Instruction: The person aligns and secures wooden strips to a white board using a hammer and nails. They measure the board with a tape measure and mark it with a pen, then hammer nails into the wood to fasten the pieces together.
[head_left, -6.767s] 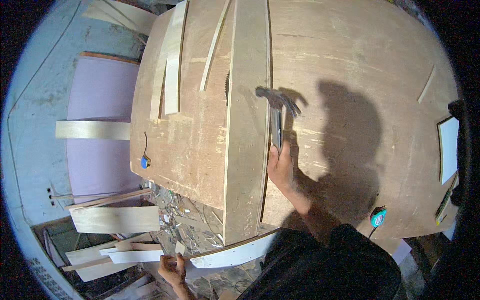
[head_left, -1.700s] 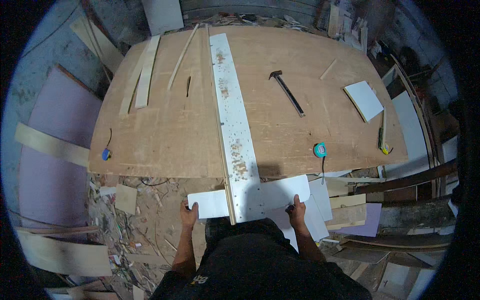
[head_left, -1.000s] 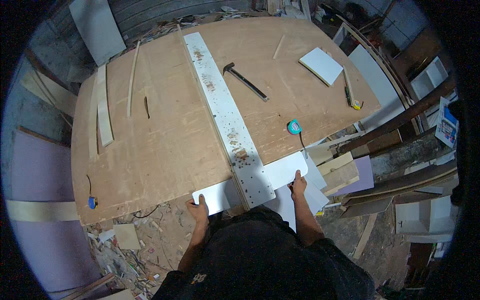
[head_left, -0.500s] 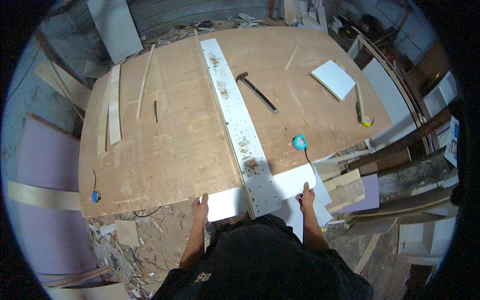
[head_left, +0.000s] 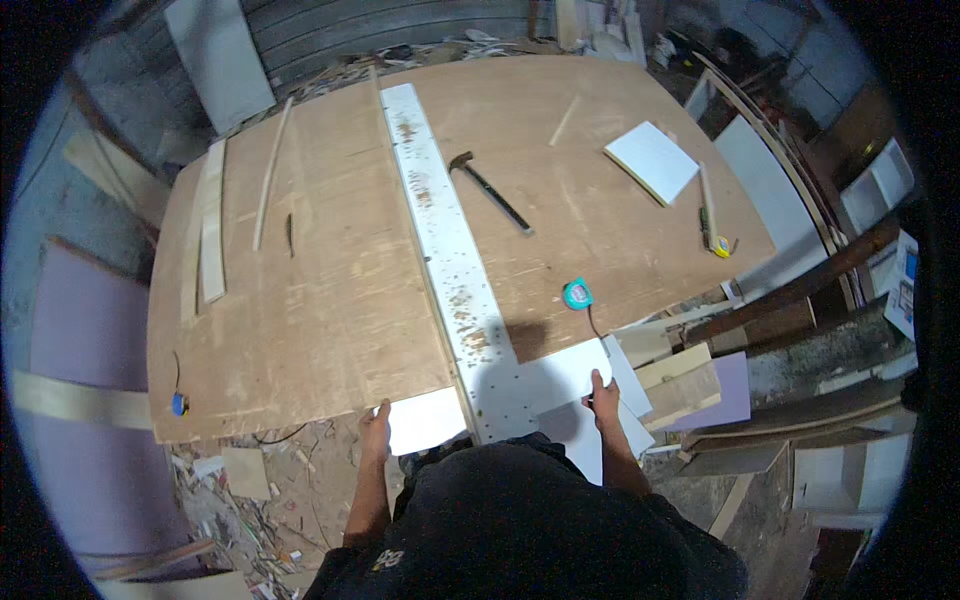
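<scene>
A white board (head_left: 428,422) lies crosswise at the table's near edge, its middle hidden under a long white board. My left hand (head_left: 375,432) grips its left end, thumb on top. My right hand (head_left: 604,398) is closed round its right end, thumb up; most fingers are hidden beneath. The long white board (head_left: 428,215) runs away from me across the table, dotted with small dark pieces and brown crumbs. Its near end reaches my dark shirt. A teal tape measure (head_left: 577,294) lies beyond my right hand, and a claw hammer (head_left: 492,195) rests right of the long board.
The large wooden tabletop (head_left: 330,300) carries thin wood strips (head_left: 213,225) at the left, a blue tape measure (head_left: 180,404) near the left corner, a white square panel (head_left: 652,163) and a yellow tape measure (head_left: 721,246) at the right. Offcuts and scraps (head_left: 250,505) litter the floor.
The view has shifted a little, so the table's contents appear further left. Both hands keep hold of the crosswise white board. My shadow now covers more of the long board's near end.
</scene>
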